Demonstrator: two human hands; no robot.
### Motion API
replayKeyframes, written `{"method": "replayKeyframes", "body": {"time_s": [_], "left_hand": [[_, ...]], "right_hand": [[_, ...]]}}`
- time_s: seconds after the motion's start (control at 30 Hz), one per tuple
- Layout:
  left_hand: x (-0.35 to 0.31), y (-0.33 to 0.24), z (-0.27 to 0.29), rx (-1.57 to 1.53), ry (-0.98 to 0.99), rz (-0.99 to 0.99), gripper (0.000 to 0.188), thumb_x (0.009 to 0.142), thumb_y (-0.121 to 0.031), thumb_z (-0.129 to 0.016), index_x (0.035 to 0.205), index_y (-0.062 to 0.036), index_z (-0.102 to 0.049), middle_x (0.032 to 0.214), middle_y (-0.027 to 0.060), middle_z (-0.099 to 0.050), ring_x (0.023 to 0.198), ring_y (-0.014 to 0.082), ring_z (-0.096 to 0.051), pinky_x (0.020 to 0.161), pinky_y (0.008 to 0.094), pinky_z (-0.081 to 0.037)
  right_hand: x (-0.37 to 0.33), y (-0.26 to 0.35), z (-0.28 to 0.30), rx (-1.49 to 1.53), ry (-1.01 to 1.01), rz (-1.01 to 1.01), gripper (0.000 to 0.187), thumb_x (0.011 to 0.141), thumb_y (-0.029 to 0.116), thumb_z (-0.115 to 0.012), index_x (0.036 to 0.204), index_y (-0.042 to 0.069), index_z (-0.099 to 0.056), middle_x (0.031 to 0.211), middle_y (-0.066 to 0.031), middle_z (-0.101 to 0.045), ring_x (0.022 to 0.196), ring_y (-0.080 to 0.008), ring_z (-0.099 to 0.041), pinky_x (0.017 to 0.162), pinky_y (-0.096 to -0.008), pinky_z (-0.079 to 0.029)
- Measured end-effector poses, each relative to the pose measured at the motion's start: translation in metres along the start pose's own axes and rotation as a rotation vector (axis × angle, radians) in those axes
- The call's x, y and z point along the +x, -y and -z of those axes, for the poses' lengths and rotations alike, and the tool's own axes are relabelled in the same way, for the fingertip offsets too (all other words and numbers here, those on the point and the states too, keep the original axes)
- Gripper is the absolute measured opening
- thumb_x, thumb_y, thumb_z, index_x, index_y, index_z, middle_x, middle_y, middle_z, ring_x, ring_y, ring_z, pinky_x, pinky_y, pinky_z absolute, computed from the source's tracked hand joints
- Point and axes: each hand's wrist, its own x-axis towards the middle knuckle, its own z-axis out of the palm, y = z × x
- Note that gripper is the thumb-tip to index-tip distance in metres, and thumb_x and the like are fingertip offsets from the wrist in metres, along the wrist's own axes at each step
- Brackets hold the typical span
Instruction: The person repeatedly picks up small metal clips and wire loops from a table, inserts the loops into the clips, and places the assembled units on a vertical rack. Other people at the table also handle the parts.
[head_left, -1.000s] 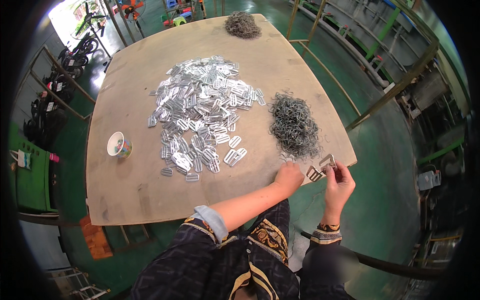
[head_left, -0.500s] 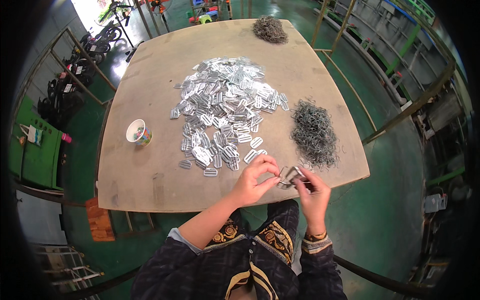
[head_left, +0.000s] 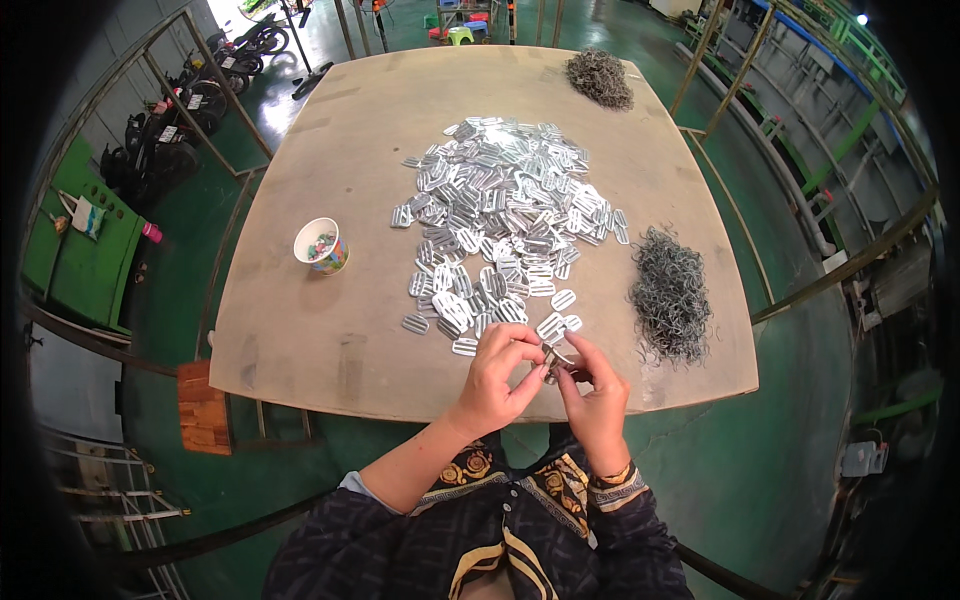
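Note:
Close together over the table's near edge, my left hand (head_left: 497, 373) and my right hand (head_left: 597, 396) pinch small metal pieces (head_left: 553, 362) between thumbs and fingertips. They look like a slotted metal buckle and a bent wire piece, partly covered by the fingers. Just beyond my hands spreads a big heap of shiny silver slotted buckles (head_left: 500, 200), a few lying loose at its near side. To the right of it is a tangled pile of dark grey curved wire pieces (head_left: 670, 297).
A paper cup (head_left: 322, 248) with small bits inside stands left on the table (head_left: 290, 330). Another pile of wire pieces (head_left: 600, 78) lies at the far right corner. A wooden stool (head_left: 204, 408) is below the left edge. Motorbikes (head_left: 190, 110) stand beyond the left side.
My hands have drawn closer together, the right one moving left, and the metal pieces between them are now brought together. The view has shifted, so the table appears further right.

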Motion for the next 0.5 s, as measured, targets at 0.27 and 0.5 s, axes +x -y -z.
{"method": "replayKeyframes", "body": {"time_s": [0.27,0.5], "left_hand": [[-0.013,0.020,-0.001,-0.299,-0.024,0.128,0.012,0.083,0.005,-0.061,0.091,-0.0012,-0.056,0.101,0.0123,-0.062,0.093,0.0225,-0.061,0.085,0.0326,-0.047],[-0.015,0.028,0.016,-0.288,-0.098,0.058,0.016,0.080,0.007,-0.063,0.089,-0.0016,-0.053,0.095,0.0139,-0.064,0.081,0.0232,-0.065,0.073,0.0309,-0.050]], "right_hand": [[0.009,-0.006,-0.011,0.132,0.205,0.050,0.052,0.077,-0.005,-0.070,0.126,0.005,-0.059,0.087,-0.0092,-0.068,0.072,-0.0138,-0.066,0.065,-0.0273,-0.052],[0.103,-0.121,-0.031,0.228,0.121,-0.220,0.037,0.086,0.018,-0.068,0.118,0.000,-0.063,0.084,-0.0112,-0.070,0.074,-0.0155,-0.066,0.069,-0.0292,-0.051]]}}
